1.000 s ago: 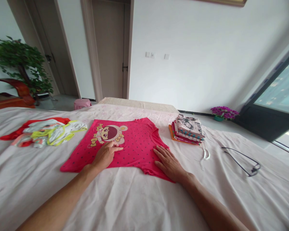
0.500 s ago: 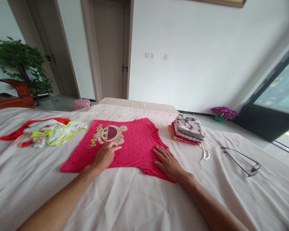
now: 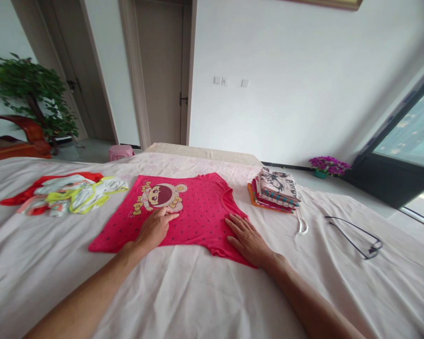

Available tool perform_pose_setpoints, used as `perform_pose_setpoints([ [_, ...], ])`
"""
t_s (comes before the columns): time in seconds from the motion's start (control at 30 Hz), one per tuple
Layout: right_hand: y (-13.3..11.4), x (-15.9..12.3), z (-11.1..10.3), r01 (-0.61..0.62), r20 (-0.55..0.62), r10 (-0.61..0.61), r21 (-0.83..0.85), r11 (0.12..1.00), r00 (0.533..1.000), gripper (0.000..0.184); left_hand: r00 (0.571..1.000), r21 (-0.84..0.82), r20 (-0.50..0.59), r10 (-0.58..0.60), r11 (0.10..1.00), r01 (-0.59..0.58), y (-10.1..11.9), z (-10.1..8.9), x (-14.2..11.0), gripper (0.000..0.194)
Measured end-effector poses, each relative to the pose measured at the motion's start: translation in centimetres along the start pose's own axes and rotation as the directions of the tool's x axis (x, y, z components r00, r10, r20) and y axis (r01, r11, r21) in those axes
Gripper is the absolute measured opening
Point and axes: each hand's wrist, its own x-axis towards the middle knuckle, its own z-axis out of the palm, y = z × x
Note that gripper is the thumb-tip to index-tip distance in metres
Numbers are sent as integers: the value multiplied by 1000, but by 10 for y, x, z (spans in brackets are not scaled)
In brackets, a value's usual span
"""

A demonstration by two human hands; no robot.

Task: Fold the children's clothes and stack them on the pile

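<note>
A pink-red T-shirt with dark dots lies spread on the bed sheet, its neckline to the right. Near its left end is a printed cartoon figure in a bear-eared hood. My left hand rests on the shirt just below the print, index finger stretched out and touching the cloth; its other fingers are partly hidden. Flat on the shirt by the neckline and near sleeve lies my right hand, with its fingers spread. Neither hand lifts the fabric.
A stack of folded clothes with a white cord sits to the right, with black-framed glasses farther right. Crumpled red, white and yellow-edged clothes lie on the left. Beyond the bed are a pink stool and purple flowers.
</note>
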Motion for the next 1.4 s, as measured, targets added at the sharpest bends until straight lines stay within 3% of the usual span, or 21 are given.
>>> perform_pose_setpoints([
  [0.53,-1,0,-2,-3,7,3,2,1000,1000,61,998,29,5,55,998,-55,0,4,-2,60],
  [0.83,0,0,-1,-2,2,2,1,1000,1000,61,998,33,-2,57,998,-57,-3,7,-1,55],
  [1.4,-1,0,-2,-4,3,4,-6,1000,1000,60,997,123,49,63,990,-69,9,-2,0,56],
])
